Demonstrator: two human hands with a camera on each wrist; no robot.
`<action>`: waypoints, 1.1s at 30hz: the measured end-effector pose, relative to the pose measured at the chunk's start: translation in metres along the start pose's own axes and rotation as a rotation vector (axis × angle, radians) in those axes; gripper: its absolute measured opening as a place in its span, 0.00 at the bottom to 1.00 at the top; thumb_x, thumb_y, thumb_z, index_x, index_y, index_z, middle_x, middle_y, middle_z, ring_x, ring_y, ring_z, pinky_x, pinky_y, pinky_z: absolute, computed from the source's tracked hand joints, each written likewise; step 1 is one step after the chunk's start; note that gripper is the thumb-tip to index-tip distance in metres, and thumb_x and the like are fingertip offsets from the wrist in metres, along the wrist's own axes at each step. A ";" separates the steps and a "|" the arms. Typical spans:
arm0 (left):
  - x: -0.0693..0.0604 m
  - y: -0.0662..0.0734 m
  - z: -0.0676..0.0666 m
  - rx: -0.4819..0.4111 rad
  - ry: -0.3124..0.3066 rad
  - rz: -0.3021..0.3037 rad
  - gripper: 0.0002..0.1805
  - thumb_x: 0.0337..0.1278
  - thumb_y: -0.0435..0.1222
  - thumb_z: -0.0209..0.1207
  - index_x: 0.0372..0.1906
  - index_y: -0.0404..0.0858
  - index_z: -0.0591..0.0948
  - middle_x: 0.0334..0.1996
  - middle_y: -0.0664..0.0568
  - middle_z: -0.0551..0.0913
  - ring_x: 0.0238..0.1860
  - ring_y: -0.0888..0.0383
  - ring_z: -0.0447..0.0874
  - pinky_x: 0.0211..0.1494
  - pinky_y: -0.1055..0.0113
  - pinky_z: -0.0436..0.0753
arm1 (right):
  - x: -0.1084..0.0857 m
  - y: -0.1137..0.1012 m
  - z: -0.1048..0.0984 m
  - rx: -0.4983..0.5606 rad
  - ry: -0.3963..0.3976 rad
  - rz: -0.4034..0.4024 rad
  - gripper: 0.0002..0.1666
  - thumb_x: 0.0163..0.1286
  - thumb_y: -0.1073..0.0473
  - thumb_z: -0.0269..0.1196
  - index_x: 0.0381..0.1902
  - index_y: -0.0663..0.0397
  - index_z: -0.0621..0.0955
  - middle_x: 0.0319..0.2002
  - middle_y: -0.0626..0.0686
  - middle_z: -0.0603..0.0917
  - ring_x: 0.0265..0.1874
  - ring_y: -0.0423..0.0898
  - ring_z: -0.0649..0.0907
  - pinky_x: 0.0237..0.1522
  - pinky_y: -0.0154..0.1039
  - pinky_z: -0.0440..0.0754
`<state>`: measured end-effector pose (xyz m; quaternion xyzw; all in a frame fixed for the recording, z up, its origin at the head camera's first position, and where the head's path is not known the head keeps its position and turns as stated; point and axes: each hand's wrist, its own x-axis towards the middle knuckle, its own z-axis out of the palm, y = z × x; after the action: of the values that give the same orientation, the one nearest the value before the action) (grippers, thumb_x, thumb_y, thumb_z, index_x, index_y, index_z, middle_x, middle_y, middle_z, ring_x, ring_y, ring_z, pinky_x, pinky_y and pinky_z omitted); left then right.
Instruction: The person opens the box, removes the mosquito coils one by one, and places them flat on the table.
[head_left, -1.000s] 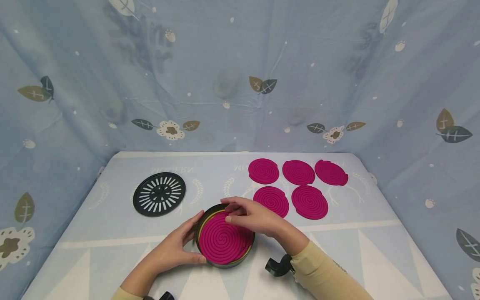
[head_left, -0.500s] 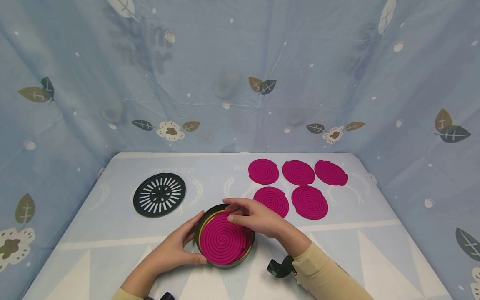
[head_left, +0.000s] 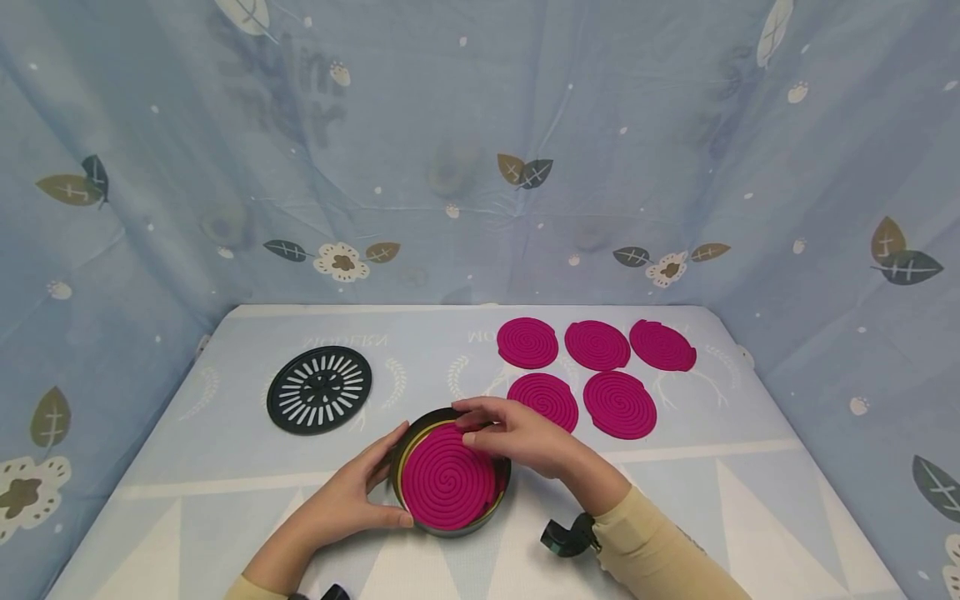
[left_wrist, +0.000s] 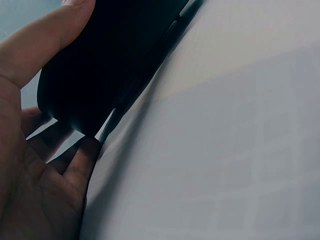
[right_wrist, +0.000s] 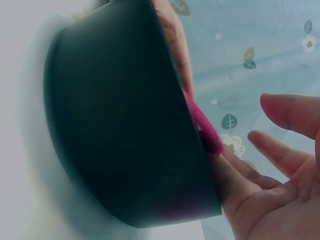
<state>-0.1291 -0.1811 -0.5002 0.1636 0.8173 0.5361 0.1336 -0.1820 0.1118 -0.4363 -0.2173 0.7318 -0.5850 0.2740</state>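
Pale blue cloth (head_left: 450, 92) hangs creased behind the table (head_left: 225, 442) and along both its sides, scattered with brown and dark leaves (head_left: 512, 169), white flowers (head_left: 341, 262) and little paw prints (head_left: 340, 73). The tabletop's pale too: faint flipped lettering (head_left: 346, 341) toward the back, a cream stripe (head_left: 697, 450) across, big white triangles (head_left: 757, 533) nearer the front.

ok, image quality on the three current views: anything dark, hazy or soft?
Head: evenly lit, spiral on the pink coil legible. Left wrist: container nearly black, surface detail lost; table pale, soft shadow beside the container. Right wrist: left side hazy, container's base edge blurred, right hand clearer.
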 end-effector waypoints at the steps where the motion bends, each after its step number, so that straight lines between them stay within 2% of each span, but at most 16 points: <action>1: 0.000 0.000 0.000 -0.002 -0.001 -0.001 0.68 0.27 0.51 0.82 0.79 0.49 0.55 0.75 0.59 0.57 0.74 0.59 0.55 0.72 0.68 0.65 | -0.001 0.001 0.000 0.004 0.001 0.007 0.30 0.69 0.54 0.65 0.68 0.50 0.73 0.57 0.53 0.81 0.53 0.48 0.82 0.52 0.41 0.85; 7: 0.000 0.001 0.000 0.002 0.005 -0.004 0.68 0.26 0.51 0.82 0.79 0.50 0.55 0.75 0.59 0.58 0.74 0.60 0.55 0.72 0.67 0.65 | -0.006 0.004 -0.002 0.062 -0.020 0.048 0.32 0.69 0.56 0.65 0.69 0.53 0.72 0.57 0.53 0.82 0.54 0.47 0.82 0.51 0.42 0.86; 14: 0.000 0.002 0.000 0.003 0.008 -0.011 0.68 0.25 0.51 0.82 0.79 0.50 0.56 0.75 0.59 0.57 0.74 0.60 0.54 0.72 0.66 0.65 | -0.013 0.007 -0.003 0.152 -0.058 0.075 0.31 0.70 0.60 0.64 0.69 0.61 0.72 0.54 0.56 0.83 0.52 0.51 0.84 0.50 0.46 0.87; 19: 0.000 0.002 0.000 -0.003 0.007 -0.010 0.68 0.25 0.50 0.83 0.79 0.50 0.56 0.75 0.59 0.57 0.74 0.60 0.54 0.72 0.67 0.65 | -0.018 0.007 -0.004 0.125 -0.051 0.095 0.29 0.69 0.61 0.65 0.66 0.62 0.74 0.49 0.55 0.86 0.45 0.50 0.86 0.42 0.46 0.90; 25: -0.001 0.003 0.000 -0.005 0.007 -0.010 0.68 0.25 0.50 0.83 0.79 0.50 0.56 0.75 0.59 0.57 0.74 0.60 0.54 0.72 0.67 0.65 | -0.019 0.006 -0.003 0.103 -0.045 0.117 0.29 0.67 0.64 0.66 0.66 0.58 0.76 0.44 0.56 0.87 0.36 0.49 0.87 0.35 0.44 0.91; 33: -0.001 0.002 0.000 -0.003 0.006 -0.004 0.68 0.26 0.50 0.82 0.79 0.50 0.56 0.75 0.59 0.57 0.74 0.59 0.54 0.72 0.66 0.65 | -0.020 0.010 -0.001 0.116 -0.018 0.122 0.27 0.67 0.66 0.66 0.65 0.58 0.77 0.46 0.55 0.87 0.39 0.50 0.88 0.35 0.44 0.91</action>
<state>-0.1281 -0.1808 -0.4987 0.1602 0.8173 0.5375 0.1323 -0.1672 0.1280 -0.4433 -0.1614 0.7059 -0.6068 0.3277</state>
